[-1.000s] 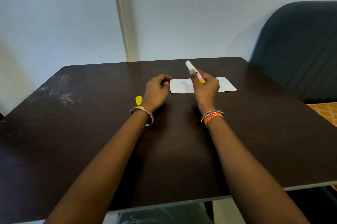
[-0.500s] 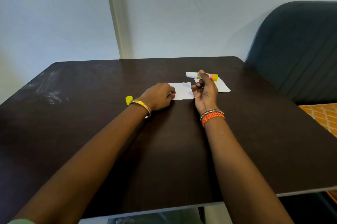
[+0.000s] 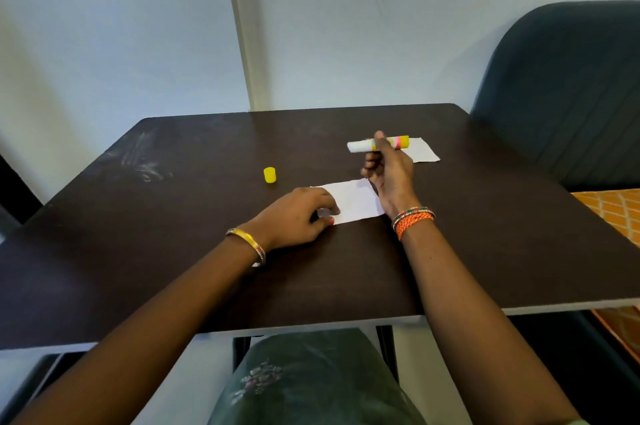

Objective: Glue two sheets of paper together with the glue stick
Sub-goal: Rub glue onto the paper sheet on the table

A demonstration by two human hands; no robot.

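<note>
A white sheet of paper [image 3: 353, 200] lies on the dark table [image 3: 173, 216] in front of me. My left hand [image 3: 294, 216] pinches its near left corner, fingertips pressing it down. My right hand [image 3: 389, 170] is raised above the paper's right end and holds an uncapped glue stick [image 3: 377, 143] sideways, white glue end pointing left. A second white sheet [image 3: 420, 150] lies farther back on the right, partly hidden by the glue stick and my right hand. The yellow cap [image 3: 269, 175] stands on the table left of the papers.
A dark blue-green upholstered chair [image 3: 568, 88] stands at the table's right far side. An orange patterned cloth [image 3: 613, 213] shows past the right edge. White scuff marks [image 3: 142, 165] mark the table's far left. My lap is below the near edge.
One sheet has been pulled toward me and left, away from the other. My left hand moved with it. The glue stick turned from upright-tilted to sideways. The camera tilted down.
</note>
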